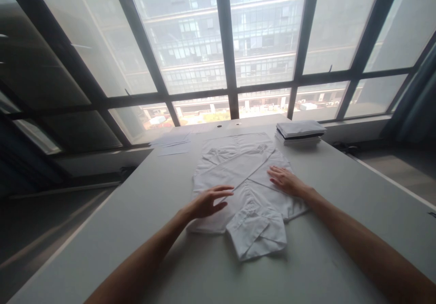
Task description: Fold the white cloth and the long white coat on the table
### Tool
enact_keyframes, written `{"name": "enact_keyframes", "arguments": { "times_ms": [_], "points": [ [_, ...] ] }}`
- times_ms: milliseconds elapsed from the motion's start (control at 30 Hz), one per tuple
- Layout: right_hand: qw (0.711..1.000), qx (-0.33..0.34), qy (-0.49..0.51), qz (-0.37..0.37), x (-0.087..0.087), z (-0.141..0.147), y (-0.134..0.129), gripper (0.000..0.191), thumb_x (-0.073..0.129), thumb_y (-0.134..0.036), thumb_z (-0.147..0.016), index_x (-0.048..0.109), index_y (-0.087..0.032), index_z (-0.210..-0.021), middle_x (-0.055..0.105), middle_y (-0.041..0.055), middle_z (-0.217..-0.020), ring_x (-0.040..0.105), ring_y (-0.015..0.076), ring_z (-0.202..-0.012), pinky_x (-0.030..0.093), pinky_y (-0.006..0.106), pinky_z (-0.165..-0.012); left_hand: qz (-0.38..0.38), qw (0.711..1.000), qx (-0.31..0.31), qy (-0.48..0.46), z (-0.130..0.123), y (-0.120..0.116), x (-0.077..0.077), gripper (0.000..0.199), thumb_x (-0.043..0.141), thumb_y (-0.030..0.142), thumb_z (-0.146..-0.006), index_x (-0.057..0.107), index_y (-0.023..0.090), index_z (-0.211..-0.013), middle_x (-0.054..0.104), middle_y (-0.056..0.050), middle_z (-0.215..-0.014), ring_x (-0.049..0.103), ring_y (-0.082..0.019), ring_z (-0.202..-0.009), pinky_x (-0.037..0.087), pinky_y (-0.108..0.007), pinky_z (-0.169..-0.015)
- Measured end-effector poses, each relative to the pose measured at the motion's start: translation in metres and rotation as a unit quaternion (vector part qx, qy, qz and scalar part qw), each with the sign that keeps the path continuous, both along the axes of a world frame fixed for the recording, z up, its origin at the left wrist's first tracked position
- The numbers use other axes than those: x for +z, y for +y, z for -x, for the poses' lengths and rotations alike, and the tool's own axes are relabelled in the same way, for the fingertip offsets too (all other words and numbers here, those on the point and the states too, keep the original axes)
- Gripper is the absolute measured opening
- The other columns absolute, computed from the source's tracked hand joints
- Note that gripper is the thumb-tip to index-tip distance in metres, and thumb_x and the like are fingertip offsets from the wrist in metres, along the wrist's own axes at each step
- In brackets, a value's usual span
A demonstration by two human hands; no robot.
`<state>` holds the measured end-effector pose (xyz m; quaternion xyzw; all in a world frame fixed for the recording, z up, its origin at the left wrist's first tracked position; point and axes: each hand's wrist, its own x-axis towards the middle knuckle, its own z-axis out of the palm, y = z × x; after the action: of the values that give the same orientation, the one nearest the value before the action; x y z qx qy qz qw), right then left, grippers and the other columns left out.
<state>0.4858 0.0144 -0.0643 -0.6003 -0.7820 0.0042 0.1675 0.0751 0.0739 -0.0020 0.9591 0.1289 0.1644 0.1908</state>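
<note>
Right now a white shirt (238, 181) lies partly folded at the middle of the frame on a pale grey bench (340, 249), its sleeves crossed over the body and a cuff end bunched at its lower edge. At centre right the right hand (286, 180) rests flat, palm down, on the right side of the shirt, fingers spread and closed on nothing. Centre left, the left hand (207, 201) sits over the shirt's left edge with its grip wide, fingers extended and pointing right; whether it touches the cloth cannot be told. Toward the upper right of the bench a stack of folded garments (299, 131) sits well apart from the shirt. Some loose sheets of paper (173, 144) lie at the bench's far left edge, below large windows (218, 45).
</note>
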Motion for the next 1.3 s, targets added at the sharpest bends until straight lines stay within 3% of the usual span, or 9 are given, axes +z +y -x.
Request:
{"name": "enact_keyframes", "arguments": {
  "times_ms": [133,267,467,667,800,933,1000,1167,1300],
  "points": [
    [0.998,0.03,0.025,-0.05,0.011,0.005,-0.007,0.041,0.053,-0.031,-0.1,0.065,-0.019,-0.137,0.054,0.018,-0.151,0.048,0.0336,-0.142,0.042,0.054,-0.116,0.021,0.998,-0.049,0.033,-0.02,-0.025,-0.007,0.052,0.063,0.025,-0.097,0.055,0.027,-0.149,0.052,-0.009,-0.155,0.048,-0.026,-0.143,0.042,-0.043,-0.119],
    [0.991,0.084,0.072,-0.077,0.031,0.022,-0.027,0.032,0.055,-0.027,-0.099,0.069,-0.022,-0.127,0.068,0.0137,-0.127,0.064,0.028,-0.118,0.053,0.046,-0.1,0.005,0.996,-0.066,0.051,-0.021,-0.03,-0.009,0.048,0.063,0.025,-0.097,0.058,0.025,-0.145,0.051,-0.01,-0.156,0.042,-0.029,-0.148,0.038,-0.046,-0.122],
    [0.978,0.17,0.114,0.027,0.043,0.045,-0.081,0.021,0.056,-0.027,-0.1,0.076,-0.022,-0.107,0.069,0.0078,-0.097,0.065,0.0181,-0.083,0.052,0.03,-0.078,0.07,0.992,-0.1,0.031,-0.002,-0.043,-0.001,0.041,0.068,0.033,-0.096,0.065,0.026,-0.136,0.062,-0.011,-0.144,0.052,-0.027,-0.139,0.042,-0.044,-0.118],
    [0.965,0.183,0.164,0.089,0.049,0.04,-0.11,0.025,0.064,-0.03,-0.094,0.077,-0.023,-0.115,0.068,0.0077,-0.098,0.064,0.0172,-0.083,0.051,0.027,-0.077,0.093,0.989,-0.113,-0.001,0.002,-0.051,-0.002,0.048,0.08,0.034,-0.084,0.067,0.025,-0.13,0.066,-0.013,-0.136,0.058,-0.029,-0.131,0.046,-0.044,-0.112],
    [0.965,0.194,0.15,0.093,0.054,0.046,-0.115,0.047,0.072,-0.023,-0.085,0.068,-0.026,-0.131,0.065,0.0079,-0.106,0.063,0.0199,-0.095,0.052,0.029,-0.083,0.071,0.994,-0.087,-0.007,-0.005,-0.053,-0.007,0.031,0.075,0.029,-0.089,0.072,0.024,-0.12,0.07,-0.011,-0.121,0.065,-0.025,-0.115,0.051,-0.037,-0.103],
    [0.966,0.185,0.156,0.093,0.056,0.056,-0.116,0.025,0.073,-0.025,-0.084,0.075,-0.025,-0.109,0.064,0.0069,-0.105,0.062,0.0192,-0.092,0.052,0.029,-0.082,0.09,0.995,-0.052,-0.013,-0.005,-0.056,-0.011,0.024,0.069,0.036,-0.095,0.076,0.025,-0.115,0.069,-0.01,-0.111,0.067,-0.02,-0.1,0.053,-0.029,-0.09],
    [0.962,0.18,0.181,0.095,0.054,0.057,-0.115,0.014,0.069,-0.032,-0.09,0.075,-0.024,-0.1,0.064,0.0069,-0.102,0.062,0.0186,-0.089,0.052,0.029,-0.081,0.127,0.991,-0.031,-0.025,-0.004,-0.056,-0.011,0.027,0.064,0.04,-0.099,0.076,0.023,-0.116,0.068,-0.01,-0.108,0.067,-0.019,-0.095,0.052,-0.027,-0.084],
    [0.954,0.136,0.254,0.078,0.044,0.055,-0.106,0.037,0.054,-0.049,-0.1,0.072,-0.021,-0.083,0.066,0.0065,-0.091,0.06,0.0182,-0.08,0.051,0.03,-0.075,0.184,0.98,0.048,-0.06,-0.007,-0.053,-0.009,0.048,0.057,0.05,-0.101,0.068,0.014,-0.07,0.059,-0.003,-0.075,0.052,-0.012,-0.066,0.042,-0.023,-0.063],
    [0.952,0.079,0.286,0.077,0.033,0.056,-0.097,0.046,0.052,-0.056,-0.099,0.07,-0.02,-0.079,0.067,0.0042,-0.083,0.056,0.0169,-0.074,0.049,0.029,-0.068,0.235,0.96,0.14,-0.054,-0.01,-0.051,-0.012,0.053,0.06,0.057,-0.095,0.06,0.014,-0.064,0.048,0.002,-0.06,0.042,-0.01,-0.059,0.034,-0.021,-0.056]
  ]
}}
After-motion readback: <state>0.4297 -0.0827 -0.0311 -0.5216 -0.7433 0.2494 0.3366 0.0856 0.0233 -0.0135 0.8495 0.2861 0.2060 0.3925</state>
